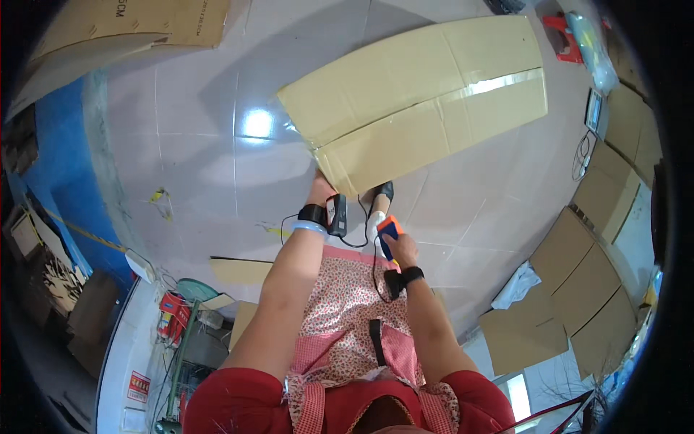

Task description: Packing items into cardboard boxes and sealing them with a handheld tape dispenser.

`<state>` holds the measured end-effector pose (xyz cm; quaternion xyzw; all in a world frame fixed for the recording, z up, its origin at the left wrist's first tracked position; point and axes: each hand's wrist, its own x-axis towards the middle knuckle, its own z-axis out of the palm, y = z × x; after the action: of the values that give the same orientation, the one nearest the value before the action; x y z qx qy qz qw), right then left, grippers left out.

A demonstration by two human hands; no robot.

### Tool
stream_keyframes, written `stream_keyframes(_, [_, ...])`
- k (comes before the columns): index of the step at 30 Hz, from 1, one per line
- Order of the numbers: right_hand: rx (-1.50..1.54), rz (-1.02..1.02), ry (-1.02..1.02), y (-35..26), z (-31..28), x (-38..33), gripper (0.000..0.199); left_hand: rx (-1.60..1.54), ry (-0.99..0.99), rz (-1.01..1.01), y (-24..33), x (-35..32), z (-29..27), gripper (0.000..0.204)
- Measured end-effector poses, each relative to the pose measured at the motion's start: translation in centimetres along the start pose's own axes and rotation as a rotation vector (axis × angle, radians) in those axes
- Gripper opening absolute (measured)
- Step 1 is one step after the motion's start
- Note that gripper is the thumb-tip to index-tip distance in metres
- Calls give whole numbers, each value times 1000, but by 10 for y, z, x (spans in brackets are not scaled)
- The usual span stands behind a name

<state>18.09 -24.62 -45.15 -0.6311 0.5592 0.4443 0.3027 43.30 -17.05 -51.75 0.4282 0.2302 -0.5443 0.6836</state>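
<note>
- A flattened tan carton is seen at 1 o'clock from view centre; its nearest corner is met by the left hand
- The left hand is positioned just off centre toward 11 o'clock; its fingers are hidden by the cardboard, so opening and grip cannot be told
- The right hand is placed toward 4 o'clock, with fingers closed around an orange-and-blue tool
- A small black device is carried at the left wrist
- Brown cardboard sheets are noted farther out at 4 o'clock
</note>
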Motion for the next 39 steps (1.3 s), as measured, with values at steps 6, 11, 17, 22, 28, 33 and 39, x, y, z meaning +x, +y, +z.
stream_keyframes(6, [100, 126, 156, 83, -47, -24, 61, 685, 707, 971, 121, 12, 75, 46])
stream_keyframes(11, [189, 34, 459, 88, -117, -25, 50, 873, 298, 877, 166, 49, 50, 28])
stream_keyframes(17, [308, -272, 1085, 111, -313, 40, 39, 402, 390, 778, 147, 73, 67, 23])
stream_keyframes(22, [158, -461, 944, 19, -448, 104, 37, 602, 658, 647, 159, 39, 39, 25])
stream_keyframes(28, [-233, -957, 804, 74, -640, 259, 46, 265, 630, 631, 159, 11, 91, 43])
stream_keyframes(33, [395, -461, -93, 38, -617, 277, 51, 353, 807, 681, 68, -70, 40, 39])
stream_keyframes(39, [330, -460, 53, -3, -589, 248, 44, 23, 958, 871, -103, -129, 43, 42])
